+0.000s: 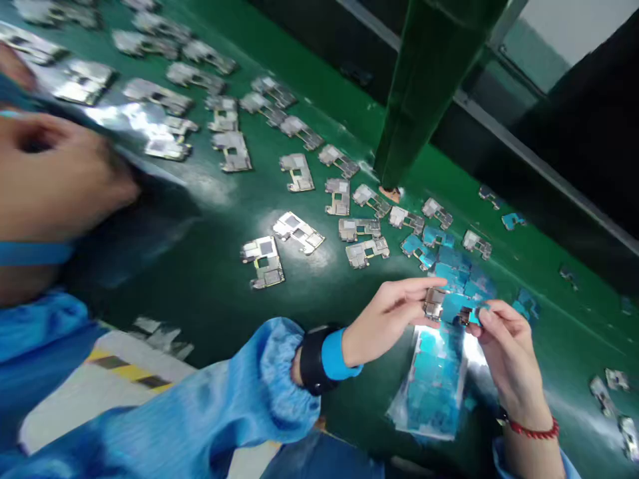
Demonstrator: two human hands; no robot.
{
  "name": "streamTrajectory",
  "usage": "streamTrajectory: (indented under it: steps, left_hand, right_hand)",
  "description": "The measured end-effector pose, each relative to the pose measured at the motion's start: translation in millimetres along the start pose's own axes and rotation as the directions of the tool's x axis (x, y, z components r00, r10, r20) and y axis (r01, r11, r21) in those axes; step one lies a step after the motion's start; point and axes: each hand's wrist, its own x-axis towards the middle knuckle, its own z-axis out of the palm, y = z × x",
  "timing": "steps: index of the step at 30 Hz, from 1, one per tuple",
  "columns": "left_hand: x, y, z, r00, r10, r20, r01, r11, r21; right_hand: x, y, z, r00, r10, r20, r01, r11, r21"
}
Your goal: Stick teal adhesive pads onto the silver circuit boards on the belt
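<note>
My left hand (382,322) grips the left end of a small circuit board (453,307) between thumb and fingers. Blue film covers much of this board's face, while silvery metal shows at its left end. At the right end, my right hand (510,352) pinches the board's edge, where the blue film reaches my thumb and finger. Under both hands lies a pale sheet (434,382) bearing blue film pieces. Just beyond the hands, blue film pieces (462,269) and boards with blue faces (418,249) lie close together.
Many bare circuit boards (296,171) are spread over the green table (214,256). A dark green post (419,93) rises at the far edge. Another person's hand (60,176) works at the left, blurred. More boards (603,396) lie at the right.
</note>
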Motion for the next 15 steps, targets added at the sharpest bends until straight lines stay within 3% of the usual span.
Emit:
streamTrajectory:
  steps: [8,15]
  left_hand:
    - [-3.6,3.1,1.9,0.999,0.001,-0.038,-0.005,0.996,-0.09]
    - [-5.5,6.9,4.5,0.997,-0.019,-0.071,0.013,0.996,-0.087]
  right_hand:
    - [-7.4,-0.6,5.7,0.995,-0.064,-0.074,0.05,0.984,-0.17]
    - [-10.3,-2.7,9.6,0.991,-0.124,-0.055,0.103,0.953,-0.284]
